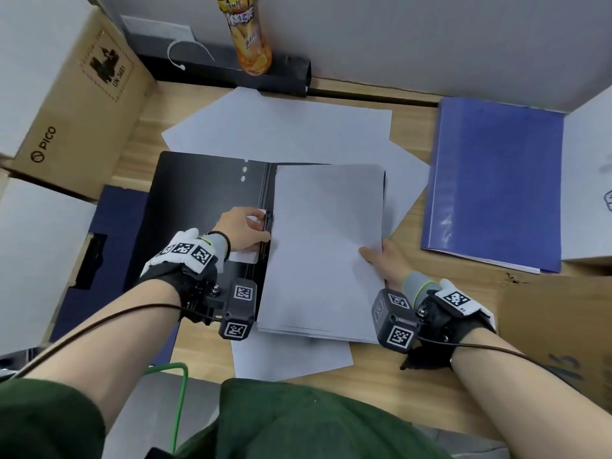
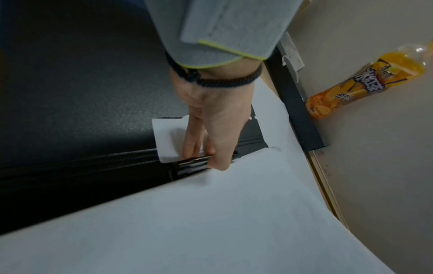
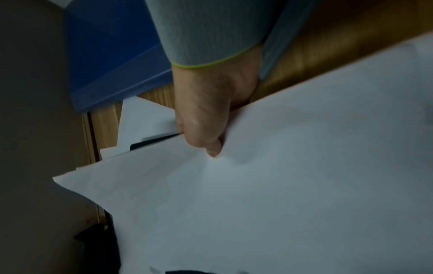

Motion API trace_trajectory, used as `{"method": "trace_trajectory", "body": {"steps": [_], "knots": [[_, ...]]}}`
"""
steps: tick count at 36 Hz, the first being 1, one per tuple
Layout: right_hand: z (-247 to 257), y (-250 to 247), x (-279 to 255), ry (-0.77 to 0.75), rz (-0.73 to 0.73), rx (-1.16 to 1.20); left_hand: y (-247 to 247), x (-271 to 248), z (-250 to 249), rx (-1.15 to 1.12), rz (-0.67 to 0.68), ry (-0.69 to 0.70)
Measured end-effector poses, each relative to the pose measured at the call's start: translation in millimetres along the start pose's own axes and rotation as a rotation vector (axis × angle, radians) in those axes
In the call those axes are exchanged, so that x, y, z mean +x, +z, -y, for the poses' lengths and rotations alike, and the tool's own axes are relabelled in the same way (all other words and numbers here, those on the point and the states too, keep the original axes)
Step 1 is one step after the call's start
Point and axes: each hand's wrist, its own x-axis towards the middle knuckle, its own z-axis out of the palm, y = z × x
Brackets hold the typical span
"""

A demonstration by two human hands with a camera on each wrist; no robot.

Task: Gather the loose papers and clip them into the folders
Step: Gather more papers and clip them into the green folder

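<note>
from my remote station: a pale wooden desk [image 1: 414,127] hemmed by grey partition walls [image 1: 430,38]; along the desk's far edge a black rail [image 1: 212,69] and orange drink bottle [image 1: 251,44]; cardboard box [image 1: 76,104] at its left.

left hand [image 1: 243,231]: presses clip [image 1: 267,226] at black folder [image 1: 205,193] spine
right hand [image 1: 381,260]: grips stack [image 1: 324,243], thumb on top
blue folder [image 1: 493,183]: closed, right side of tabletop [image 1: 414,376]

The black folder [image 1: 205,193] is lying open and flat on the desk [image 1: 414,385], its spine clip [image 1: 267,226] sitting at the fold. The stack of white papers [image 1: 324,246] is resting on its right half, slightly skewed, near end overhanging; my right hand [image 1: 381,263] is pinching its right edge. Several loose sheets [image 1: 281,127] are lying beyond. The blue folder [image 1: 493,183] is lying closed, far right.
</note>
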Motion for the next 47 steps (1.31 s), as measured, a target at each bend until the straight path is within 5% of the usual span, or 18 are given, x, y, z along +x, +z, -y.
{"method": "trace_trajectory", "body": {"steps": [13,22,25,29,32,37,47], "knots": [[9,18,-2,-0.049,-0.049,-0.035,18,6,0,0.187,-0.183,-0.005],[8,16,1,0.026,-0.047,-0.106,23,10,9,0.144,-0.13,0.007],[14,11,1,0.051,-0.136,-0.11,16,7,16,0.038,-0.089,0.043],[31,8,-8,0.055,-0.442,-0.488,-2,1,35,-0.066,-0.157,0.049],[49,28,-15,-0.016,-0.235,-0.311,-23,-3,65,-0.105,-0.226,0.025],[55,74,-25,0.1,0.132,-0.076,-57,-19,112,-0.11,-0.355,-0.083],[29,143,-26,0.277,0.224,-0.077,-98,-35,196,-0.363,-0.364,-0.267]]}}
